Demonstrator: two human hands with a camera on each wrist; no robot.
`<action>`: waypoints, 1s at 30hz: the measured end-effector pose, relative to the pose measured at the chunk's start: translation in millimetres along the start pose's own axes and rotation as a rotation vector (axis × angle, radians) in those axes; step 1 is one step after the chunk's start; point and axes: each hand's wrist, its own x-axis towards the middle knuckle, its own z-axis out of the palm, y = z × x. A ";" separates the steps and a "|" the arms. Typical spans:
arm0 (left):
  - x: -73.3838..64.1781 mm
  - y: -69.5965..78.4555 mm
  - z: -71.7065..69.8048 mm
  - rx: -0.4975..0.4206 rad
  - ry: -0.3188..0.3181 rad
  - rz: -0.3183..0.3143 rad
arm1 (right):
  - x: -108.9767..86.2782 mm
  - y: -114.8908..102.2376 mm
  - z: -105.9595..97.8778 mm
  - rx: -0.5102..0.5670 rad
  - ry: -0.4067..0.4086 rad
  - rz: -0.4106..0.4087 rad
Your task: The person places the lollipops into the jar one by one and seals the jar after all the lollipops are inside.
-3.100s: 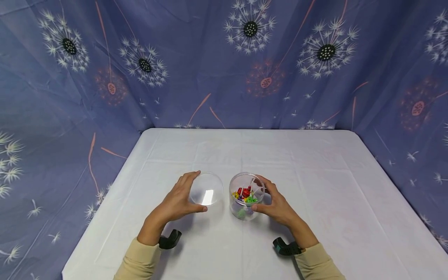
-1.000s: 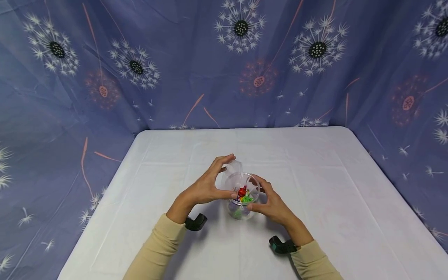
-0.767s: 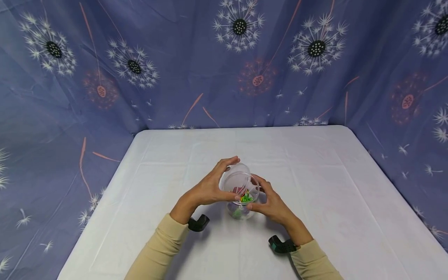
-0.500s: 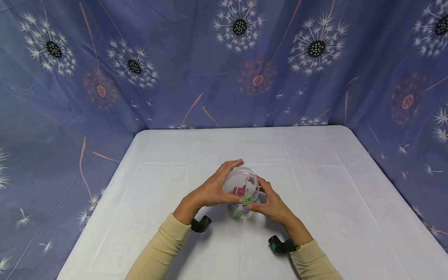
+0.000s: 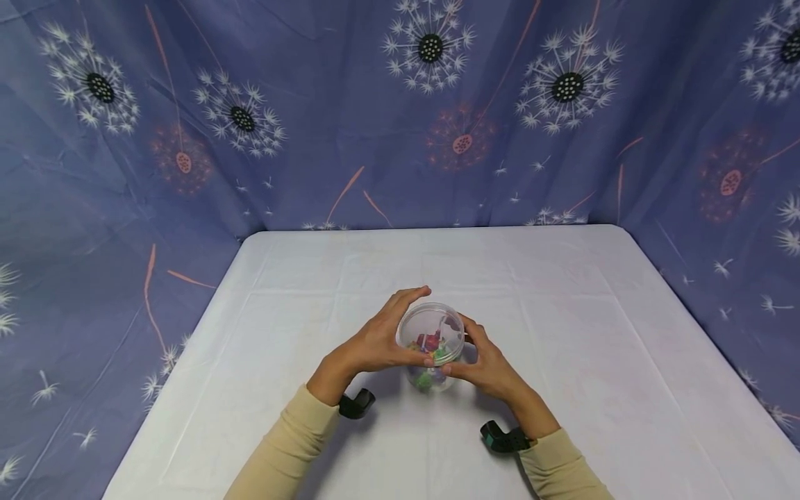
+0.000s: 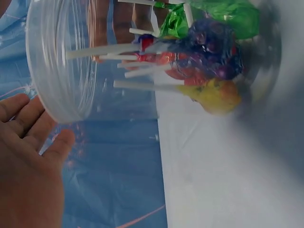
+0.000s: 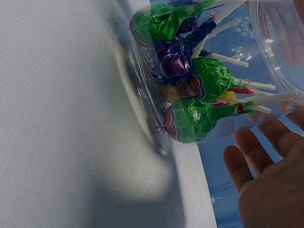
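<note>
A clear round jar (image 5: 426, 380) stands upright on the table with several wrapped lollipops (image 7: 211, 78) inside, in green, purple, red and yellow. Over its mouth sits a clear lid (image 5: 432, 321); whether it is fully seated I cannot tell. My left hand (image 5: 382, 340) holds the lid by its rim, thumb on the near side and fingers on the far side. With thumb in front and fingers behind, my right hand (image 5: 487, 362) grips the jar's right side near the top. In the left wrist view the sticks of the lollipops (image 6: 213, 97) point toward the lid end.
A white cloth covers the table (image 5: 562, 298). Blue curtains (image 5: 350, 90) with a dandelion print hang behind it and at both sides. A black device (image 5: 357, 403) is worn on the left wrist, and another black device (image 5: 503, 437) on the right.
My left hand has carried the lid rightward from beside the jar, tilted it over the mouth, then lowered it level onto the top. My right hand has stayed on the jar.
</note>
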 end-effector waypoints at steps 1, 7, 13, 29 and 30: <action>-1.8 -0.7 -0.7 0.002 0.005 -0.007 | 0.1 0.3 -0.1 -0.001 0.003 -0.003; -14.1 -7.8 2.2 0.022 0.067 -0.111 | 0.9 2.8 -0.2 -0.012 0.010 -0.019; -21.6 -16.1 17.2 -0.038 0.100 -0.221 | 1.4 3.9 -0.7 -0.010 0.008 -0.020; -21.5 -21.0 30.7 -0.138 0.134 -0.221 | 1.7 5.0 -0.7 -0.016 0.004 -0.064; -21.1 -21.5 28.7 -0.133 0.122 -0.216 | 1.7 5.1 -0.8 -0.012 0.004 -0.063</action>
